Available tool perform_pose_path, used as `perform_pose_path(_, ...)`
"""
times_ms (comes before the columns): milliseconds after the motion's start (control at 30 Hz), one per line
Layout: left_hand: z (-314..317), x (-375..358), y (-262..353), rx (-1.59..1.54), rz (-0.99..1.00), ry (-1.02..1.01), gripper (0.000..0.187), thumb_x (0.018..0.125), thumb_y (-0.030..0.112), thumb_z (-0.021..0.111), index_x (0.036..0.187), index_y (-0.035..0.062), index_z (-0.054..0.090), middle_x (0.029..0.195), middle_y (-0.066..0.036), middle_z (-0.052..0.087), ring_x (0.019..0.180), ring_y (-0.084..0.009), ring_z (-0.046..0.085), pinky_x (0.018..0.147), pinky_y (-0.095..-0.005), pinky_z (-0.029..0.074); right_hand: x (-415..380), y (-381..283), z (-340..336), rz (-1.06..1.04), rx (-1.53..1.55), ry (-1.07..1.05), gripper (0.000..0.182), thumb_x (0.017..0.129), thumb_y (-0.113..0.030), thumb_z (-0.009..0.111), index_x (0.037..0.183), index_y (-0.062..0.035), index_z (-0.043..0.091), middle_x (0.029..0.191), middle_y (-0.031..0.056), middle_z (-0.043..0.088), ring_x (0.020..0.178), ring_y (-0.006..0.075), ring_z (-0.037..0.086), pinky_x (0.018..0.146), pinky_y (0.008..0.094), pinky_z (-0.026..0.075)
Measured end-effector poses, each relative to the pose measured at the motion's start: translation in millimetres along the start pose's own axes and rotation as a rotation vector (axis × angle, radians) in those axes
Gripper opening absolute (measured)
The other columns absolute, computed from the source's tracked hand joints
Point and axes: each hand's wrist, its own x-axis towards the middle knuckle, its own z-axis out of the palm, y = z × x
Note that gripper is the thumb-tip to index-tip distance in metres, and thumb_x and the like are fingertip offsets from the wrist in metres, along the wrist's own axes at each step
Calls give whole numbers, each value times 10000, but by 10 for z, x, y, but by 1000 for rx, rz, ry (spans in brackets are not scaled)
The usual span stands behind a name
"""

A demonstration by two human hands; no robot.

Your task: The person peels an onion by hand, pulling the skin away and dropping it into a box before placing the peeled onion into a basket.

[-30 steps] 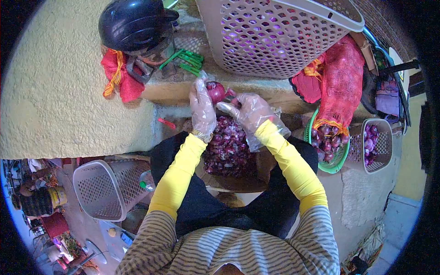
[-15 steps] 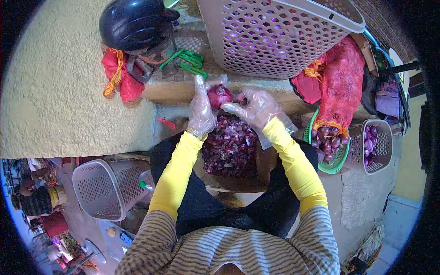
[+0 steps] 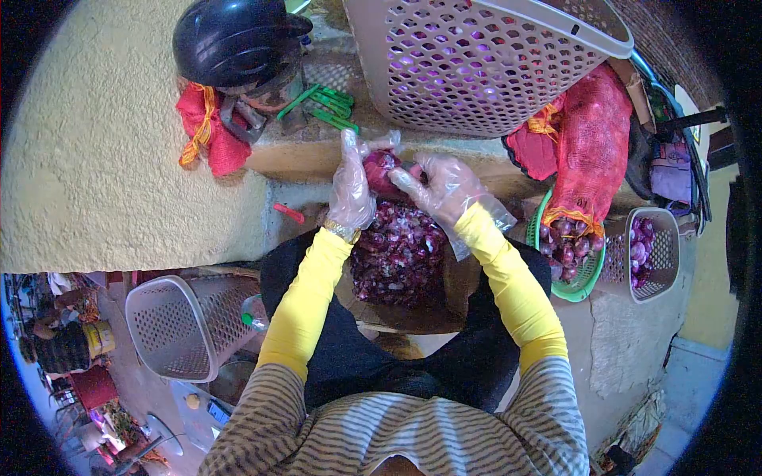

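A red onion [image 3: 382,173] is held up between my two hands, both in clear plastic gloves. My left hand [image 3: 351,186] grips its left side. My right hand [image 3: 447,186] is closed at the onion's right side, thumb pressed on it; something small and reddish shows among its fingers, too small to name. Below them, between my knees, a cardboard box [image 3: 464,297] holds a heap of dark red onion skins and scraps [image 3: 397,258]. A green basket [image 3: 591,278] of red onions stands to the right, under the mouth of a red mesh sack [image 3: 595,143].
A large pale perforated basket [image 3: 492,79] of onions stands ahead. At right is a smaller basket [image 3: 668,254] with onions; at left, another basket [image 3: 167,325] lies tilted. A dark helmet [image 3: 230,44], green-handled tools [image 3: 333,107] and a red piece [image 3: 288,213] lie ahead-left.
The onion has turned and tilted slightly between my hands. My right thumb has shifted up onto it, and my right fingers have moved a little closer.
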Motion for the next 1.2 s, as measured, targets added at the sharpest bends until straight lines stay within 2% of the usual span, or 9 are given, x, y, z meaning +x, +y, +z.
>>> perform_pose_path(233, 33, -42, 70, 8, -15, -24, 852, 1030, 697, 212, 1109, 1, 698, 1077, -143, 701, 1054, -229, 654, 1033, -376, 490, 36, 49, 20, -42, 20, -103, 588, 938, -633, 564, 875, -80, 757, 802, 221, 700, 786, 417, 688, 744, 508, 534)
perform_pose_path(333, 7, -136, 42, -201, -159, -36, 645, 1067, 565, 378, 1321, 7, 580, 1061, -140, 704, 1010, -226, 672, 971, -377, 535, 48, 81, 45, -69, 6, -137, 590, 937, -636, 561, 852, -87, 759, 788, 212, 700, 773, 410, 690, 742, 503, 538)
perform_pose_path(367, -50, -152, -71, -223, 26, -127, 573, 1055, 465, 478, 1424, 28, 447, 1065, -144, 704, 1009, -230, 679, 940, -379, 556, 52, 86, 46, -90, -28, -134, 591, 934, -639, 563, 833, -90, 757, 778, 207, 699, 765, 405, 691, 741, 499, 541)
perform_pose_path(433, -106, -132, -132, -244, 211, -217, 634, 1043, 365, 577, 1527, 48, 315, 1070, -148, 705, 1009, -234, 686, 909, -381, 577, 33, 88, 52, -131, -14, -123, 591, 929, -643, 567, 821, -93, 753, 776, 203, 698, 761, 402, 690, 737, 497, 542)
perform_pose_path(533, -78, -124, 13, -287, -91, -121, 901, 968, 178, 706, 1591, 105, 60, 1071, -160, 705, 1007, -249, 695, 878, -379, 598, 29, 85, 73, -183, -17, -145, 590, 916, -653, 576, 803, -99, 745, 773, 194, 697, 750, 397, 687, 728, 496, 543)
perform_pose_path(667, -94, -65, 35, -251, -146, 4, 692, 1010, 518, 538, 1481, 34, 387, 1139, -196, 696, 1046, -300, 693, 953, -444, 573, 9, 63, 73, -225, -123, -175, 586, 901, -664, 585, 806, -106, 738, 777, 180, 699, 737, 385, 688, 711, 498, 542)
perform_pose_path(733, -220, 21, -72, -298, -236, 2, 740, 1015, 632, 444, 1419, 14, 494, 1169, -207, 691, 1055, -317, 692, 972, -467, 562, -24, 15, 72, -237, -160, -184, 579, 899, -665, 587, 811, -113, 740, 780, 172, 702, 737, 376, 693, 707, 496, 544)
perform_pose_path(800, -327, 65, -187, 7, -84, -24, 904, 974, 773, 266, 1289, 1, 618, 1211, -225, 679, 1075, -354, 684, 1003, -503, 539, -50, -34, 57, -249, -197, -192, 572, 897, -666, 589, 817, -120, 741, 782, 164, 706, 737, 367, 698, 704, 494, 546)
perform_pose_path(1200, -223, -4, -130, -368, -279, -9, 876, 960, 781, 307, 1427, 62, 491, 1347, -249, 596, 1123, -405, 645, 1005, -549, 518, -121, -30, 45, -324, -222, -347, 523, 870, -695, 604, 809, -199, 759, 773, 117, 713, 715, 340, 704, 673, 478, 548)
